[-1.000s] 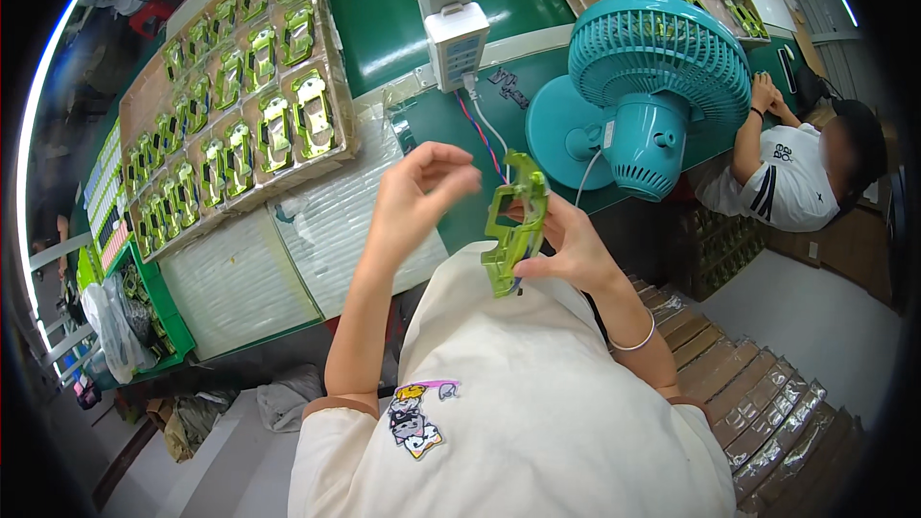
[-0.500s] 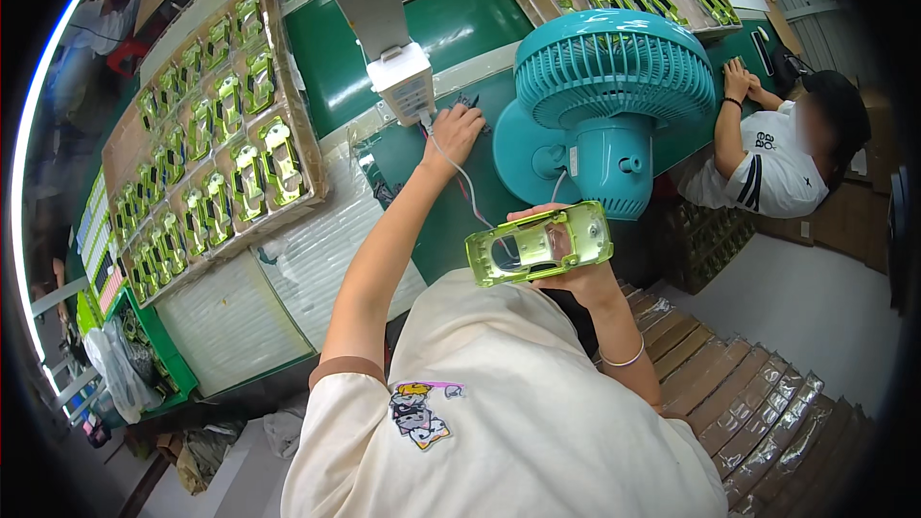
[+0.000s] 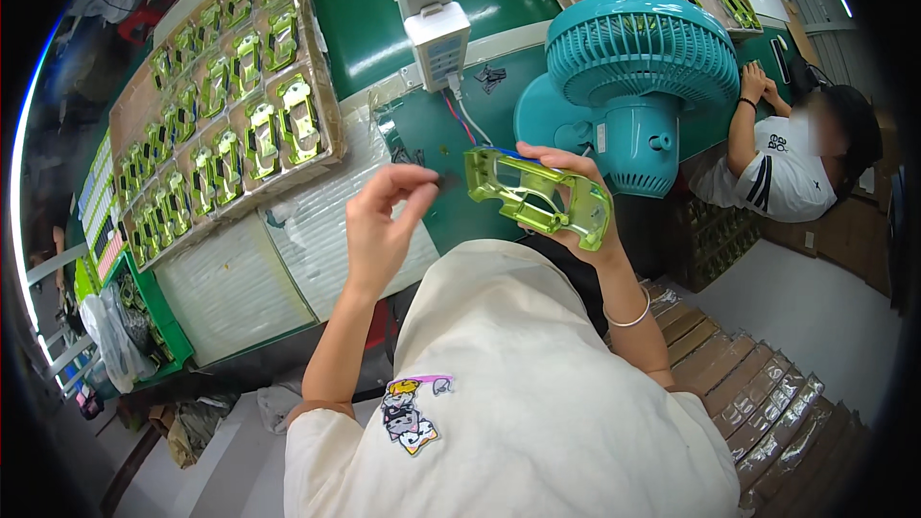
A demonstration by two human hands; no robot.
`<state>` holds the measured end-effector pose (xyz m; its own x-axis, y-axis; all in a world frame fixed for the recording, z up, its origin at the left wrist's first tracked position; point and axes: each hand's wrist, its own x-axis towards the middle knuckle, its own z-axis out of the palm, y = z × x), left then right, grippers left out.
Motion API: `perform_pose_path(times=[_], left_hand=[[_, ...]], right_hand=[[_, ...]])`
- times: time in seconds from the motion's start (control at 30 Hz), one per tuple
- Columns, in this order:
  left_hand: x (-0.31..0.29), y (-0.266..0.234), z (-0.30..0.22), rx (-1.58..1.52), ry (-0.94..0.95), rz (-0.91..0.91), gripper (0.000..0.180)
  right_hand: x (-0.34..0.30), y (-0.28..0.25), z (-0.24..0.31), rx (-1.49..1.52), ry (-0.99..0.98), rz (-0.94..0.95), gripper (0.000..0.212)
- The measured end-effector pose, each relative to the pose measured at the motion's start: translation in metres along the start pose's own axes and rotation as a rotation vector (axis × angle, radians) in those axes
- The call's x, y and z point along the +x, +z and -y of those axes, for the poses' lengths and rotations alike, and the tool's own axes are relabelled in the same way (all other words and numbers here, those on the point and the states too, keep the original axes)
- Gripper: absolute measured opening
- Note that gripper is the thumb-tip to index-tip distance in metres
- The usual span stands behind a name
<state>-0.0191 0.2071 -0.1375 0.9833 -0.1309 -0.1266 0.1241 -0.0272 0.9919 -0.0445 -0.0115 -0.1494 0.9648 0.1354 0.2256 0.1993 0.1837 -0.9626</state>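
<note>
A shiny green toy car body shell [image 3: 542, 194] is in my right hand [image 3: 587, 242], which grips it from behind and below. The shell is tilted, with its hollow inner side and window openings showing. To its left, my left hand [image 3: 384, 230] is closed in a pinch, fingertips toward the shell but apart from it. A small dark piece [image 3: 447, 182] at those fingertips is blurred, so its kind is unclear. Small black parts lie on the green tabletop in one pile [image 3: 491, 79] near the fan and another [image 3: 408, 155] beyond my left hand.
A teal fan [image 3: 638, 86] stands just beyond my right hand. Near it, a white power socket box [image 3: 438, 43] on a post has cables hanging down. Cardboard trays [image 3: 331, 139] of green shells lie left and far right. Another person [image 3: 791, 149] works at the right.
My left hand has come back from the black parts near the socket box, pinching a small dark piece. My right hand has raised the shell and turned it from roof-up onto its side.
</note>
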Motion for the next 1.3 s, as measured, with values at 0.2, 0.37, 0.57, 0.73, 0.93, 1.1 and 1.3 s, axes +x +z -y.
perform_pose_path(times=[0.2, 0.37, 0.57, 0.73, 0.93, 1.1, 1.3], left_hand=[[-0.017, 0.011, -0.057, 0.4, 0.562, 0.228, 0.019], [-0.024, 0.012, -0.067, 0.428, 0.586, 0.259, 0.02], [-0.03, 0.001, -0.074, 0.457, 0.632, 0.314, 0.025], [-0.031, -0.002, -0.073, 0.384, 0.646, 0.356, 0.025], [-0.027, 0.001, -0.074, 0.423, 0.757, 0.39, 0.028], [-0.026, -0.001, -0.08, 0.476, 0.765, 0.449, 0.03], [-0.024, 0.0, -0.08, 0.439, 0.785, 0.479, 0.028]], right_hand=[[0.025, 0.023, 0.021, -0.082, -0.297, 0.247, 0.045], [0.027, 0.033, 0.031, -0.042, -0.318, 0.265, 0.041], [0.021, 0.039, 0.037, 0.034, -0.268, 0.252, 0.042], [0.023, 0.041, 0.044, 0.04, -0.281, 0.256, 0.042], [0.025, 0.04, 0.053, 0.037, -0.279, 0.295, 0.042], [0.024, 0.041, 0.052, 0.09, -0.252, 0.303, 0.041], [0.024, 0.042, 0.056, 0.008, -0.29, 0.277, 0.04]])
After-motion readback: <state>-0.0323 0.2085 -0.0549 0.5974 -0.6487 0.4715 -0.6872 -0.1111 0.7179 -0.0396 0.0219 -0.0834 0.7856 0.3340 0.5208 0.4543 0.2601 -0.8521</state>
